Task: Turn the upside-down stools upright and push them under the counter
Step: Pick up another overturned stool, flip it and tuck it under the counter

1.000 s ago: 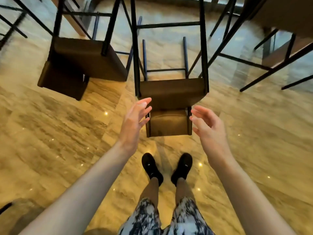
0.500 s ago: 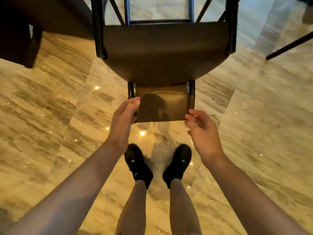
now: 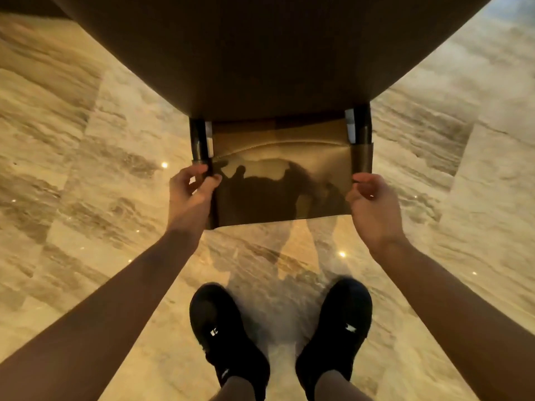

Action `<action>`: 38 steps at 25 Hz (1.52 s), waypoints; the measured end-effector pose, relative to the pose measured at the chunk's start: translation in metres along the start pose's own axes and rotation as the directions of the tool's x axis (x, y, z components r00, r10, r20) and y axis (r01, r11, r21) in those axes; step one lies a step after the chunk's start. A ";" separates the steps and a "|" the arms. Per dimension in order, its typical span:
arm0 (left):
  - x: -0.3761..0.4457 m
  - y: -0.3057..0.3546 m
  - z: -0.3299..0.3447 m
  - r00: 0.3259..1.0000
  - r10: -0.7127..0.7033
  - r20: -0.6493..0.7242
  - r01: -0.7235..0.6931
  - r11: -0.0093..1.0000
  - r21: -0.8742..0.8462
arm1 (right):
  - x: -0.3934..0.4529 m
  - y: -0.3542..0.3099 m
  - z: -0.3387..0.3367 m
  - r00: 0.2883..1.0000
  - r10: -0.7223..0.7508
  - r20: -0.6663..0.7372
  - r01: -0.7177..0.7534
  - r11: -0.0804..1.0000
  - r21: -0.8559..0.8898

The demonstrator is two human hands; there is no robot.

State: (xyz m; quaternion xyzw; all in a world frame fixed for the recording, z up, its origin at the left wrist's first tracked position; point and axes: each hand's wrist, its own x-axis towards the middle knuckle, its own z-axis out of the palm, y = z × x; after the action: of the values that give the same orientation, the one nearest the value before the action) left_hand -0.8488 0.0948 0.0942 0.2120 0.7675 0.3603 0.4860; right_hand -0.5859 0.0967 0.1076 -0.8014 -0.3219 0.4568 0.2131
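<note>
A polished marble floor (image 3: 72,175) fills the view; the upside-down brown stool (image 3: 260,53) looms over it, seat uppermost, backrest (image 3: 280,195) hanging toward two black shoes (image 3: 228,328). The left hand (image 3: 189,195) grips the backrest's left edge, the right hand (image 3: 372,204) its right edge

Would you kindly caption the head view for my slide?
Both hands, left hand and right hand, grip the backrest of an upside-down stool above black shoes.

place: bar or lounge, uncertain | cues: polished marble floor (image 3: 86,140); brown padded stool (image 3: 275,68)
</note>
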 end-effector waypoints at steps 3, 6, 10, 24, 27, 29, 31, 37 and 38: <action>0.041 -0.043 0.007 0.994 0.083 -0.067 -0.072 0.987 0.145 | 0.037 0.033 0.021 0.988 -0.090 -0.125 0.078 0.992 -0.095; 0.088 -0.065 0.008 0.988 -0.017 -0.151 0.021 0.999 0.027 | 0.078 0.059 0.039 0.966 -0.123 -0.228 0.082 0.980 -0.179; 0.122 -0.081 0.014 0.998 -0.054 -0.009 0.055 0.997 0.056 | 0.118 0.080 0.047 0.930 -0.146 -0.337 0.071 0.972 -0.224; 0.118 -0.094 -0.005 0.985 -0.137 0.108 0.128 0.988 0.091 | 0.138 0.087 0.015 0.998 0.068 0.017 -0.065 0.990 -0.125; 0.120 -0.094 -0.004 0.985 -0.138 0.104 0.125 0.984 0.129 | 0.141 0.086 0.011 0.994 0.085 0.066 -0.074 0.985 -0.153; 0.120 -0.096 -0.002 0.991 -0.107 0.075 0.097 0.987 0.131 | 0.142 0.085 0.011 0.995 0.065 0.078 -0.049 0.980 -0.192; 0.120 -0.098 -0.001 0.992 -0.100 0.075 0.091 0.988 0.121 | 0.144 0.085 0.012 0.996 0.047 0.077 -0.028 0.974 -0.227; 0.124 -0.099 0.001 0.994 -0.100 0.052 0.088 0.978 0.190 | 0.144 0.083 0.011 0.992 0.111 0.065 -0.097 0.978 -0.187; 0.124 -0.098 0.001 0.993 -0.108 0.055 0.096 0.976 0.195 | 0.146 0.083 0.010 0.990 0.122 0.069 -0.109 0.979 -0.172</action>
State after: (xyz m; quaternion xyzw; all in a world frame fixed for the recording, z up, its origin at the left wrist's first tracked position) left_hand -0.8994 0.1152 -0.0543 0.2299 0.7921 0.2521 0.5062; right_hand -0.5133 0.1426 -0.0369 -0.8152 -0.3201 0.4711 0.1052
